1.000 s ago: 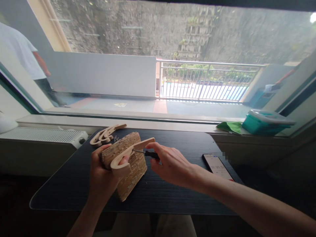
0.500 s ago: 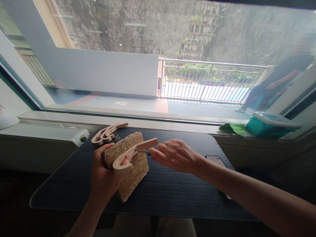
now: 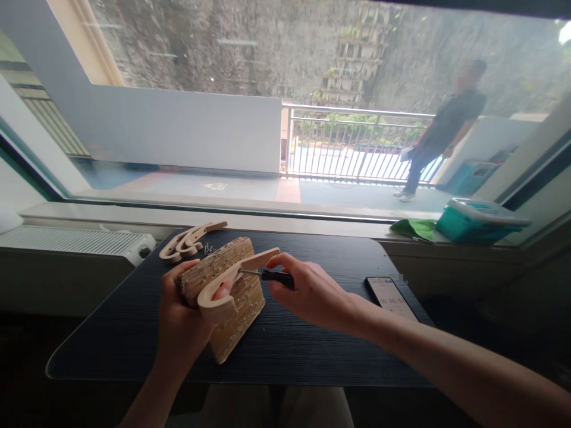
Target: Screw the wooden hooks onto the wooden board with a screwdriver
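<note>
My left hand (image 3: 182, 315) grips a rough wooden block (image 3: 243, 318) pitted with many small holes, tilting it up on the table. Against the block's face lies a pale wooden hook (image 3: 218, 297), its curved end low and its straight arm pointing up to the right; a left fingertip shows inside the curve. In my right hand (image 3: 307, 291) is a screwdriver (image 3: 277, 277) with a black handle. Its metal shaft meets the hook near the middle. Whether a screw sits under the tip is too small to tell.
More wooden hooks (image 3: 190, 241) lie at the table's far left, beside several loose screws (image 3: 209, 249). A phone (image 3: 392, 297) rests on the dark table (image 3: 312, 351) at right. On the sill are a green cloth (image 3: 414, 228) and a teal box (image 3: 477, 223). Outside the window stands a person (image 3: 446, 131).
My right hand's fingers have shifted on the screwdriver, so its black handle now shows. The block and hook stay together in my left hand. Outside, the person has moved left.
</note>
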### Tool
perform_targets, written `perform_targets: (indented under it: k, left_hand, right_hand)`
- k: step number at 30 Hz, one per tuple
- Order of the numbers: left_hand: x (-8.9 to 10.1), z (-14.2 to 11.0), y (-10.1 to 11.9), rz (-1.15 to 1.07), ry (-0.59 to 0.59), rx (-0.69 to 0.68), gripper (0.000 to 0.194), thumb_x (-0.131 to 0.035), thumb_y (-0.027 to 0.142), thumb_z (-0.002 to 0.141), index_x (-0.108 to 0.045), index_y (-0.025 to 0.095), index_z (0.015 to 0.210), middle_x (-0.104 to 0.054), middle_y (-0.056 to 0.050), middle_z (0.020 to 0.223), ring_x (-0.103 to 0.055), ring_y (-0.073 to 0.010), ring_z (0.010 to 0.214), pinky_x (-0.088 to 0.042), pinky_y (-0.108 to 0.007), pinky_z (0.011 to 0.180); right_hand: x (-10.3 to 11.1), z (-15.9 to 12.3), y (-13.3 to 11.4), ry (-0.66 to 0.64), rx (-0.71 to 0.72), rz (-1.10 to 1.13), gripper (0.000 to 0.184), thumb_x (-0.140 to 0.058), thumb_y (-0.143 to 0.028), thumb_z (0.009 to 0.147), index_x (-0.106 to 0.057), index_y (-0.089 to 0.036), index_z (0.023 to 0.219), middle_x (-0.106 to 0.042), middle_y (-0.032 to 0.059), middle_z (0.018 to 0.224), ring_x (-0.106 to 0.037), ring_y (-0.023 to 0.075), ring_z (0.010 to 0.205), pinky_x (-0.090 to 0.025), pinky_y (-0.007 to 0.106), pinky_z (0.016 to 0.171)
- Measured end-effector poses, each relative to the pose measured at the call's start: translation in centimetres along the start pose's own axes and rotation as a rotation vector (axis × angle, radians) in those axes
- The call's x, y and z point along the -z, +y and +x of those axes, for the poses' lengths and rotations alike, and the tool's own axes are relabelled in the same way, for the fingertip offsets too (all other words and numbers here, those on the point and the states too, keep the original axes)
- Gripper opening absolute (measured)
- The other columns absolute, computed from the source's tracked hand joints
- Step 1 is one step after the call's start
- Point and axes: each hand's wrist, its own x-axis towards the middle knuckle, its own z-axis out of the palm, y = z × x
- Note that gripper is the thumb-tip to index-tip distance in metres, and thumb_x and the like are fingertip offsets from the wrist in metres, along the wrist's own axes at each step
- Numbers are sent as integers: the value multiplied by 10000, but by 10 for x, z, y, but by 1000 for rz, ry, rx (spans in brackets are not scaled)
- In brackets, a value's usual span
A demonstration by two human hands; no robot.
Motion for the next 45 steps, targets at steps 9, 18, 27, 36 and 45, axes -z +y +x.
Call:
perform_targets:
  k: [9, 18, 27, 36, 45]
  left_hand:
    - [1, 3, -6, 17, 10, 7, 609, -779, 334, 585, -507, 199, 1113, -640, -47, 943, -656, -193, 774, -564, -318, 705]
    - [2, 3, -4, -5, 9, -14, 534, -768, 297, 612, -515, 232, 1078, -638, -36, 953, -660, -185, 775, -573, -309, 701]
    - [2, -1, -1, -20, 15, -13, 561, -773, 301, 611, -512, 214, 1099, -632, -50, 954, -653, -188, 775, -563, -316, 699]
    - [4, 0, -9, -11, -2, -54, 575, -769, 307, 619, -499, 238, 1121, -632, -29, 934, -648, -174, 752, -559, -288, 677]
    - [2, 1, -1, 6, 10, -13, 545, -761, 307, 619, -505, 220, 1092, -630, -45, 946, -658, -198, 760, -572, -320, 684]
  right_hand:
    - [-3, -3, 7, 154, 575, -769, 211, -308, -105, 950, -509, -168, 969, -561, 17, 783, -501, 121, 651, -220, 293, 492]
    - [-15, 0, 11, 116, 366, -443, 152, -400, -242, 941, -537, -177, 941, -619, 5, 756, -507, 105, 604, -245, 266, 518]
    - [-10, 0, 0, 50, -19, -28, 227, -445, -332, 883, -551, -216, 1046, -632, -14, 726, -528, 122, 592, -279, 242, 526]
    - [3, -5, -6, 68, 509, -715, 164, -361, -95, 922, -512, -157, 938, -570, 23, 792, -516, 129, 647, -283, 282, 508]
    - [-12, -1, 15, 89, 413, -477, 191, -374, -235, 953, -547, -162, 987, -617, 16, 767, -512, 114, 618, -282, 271, 528]
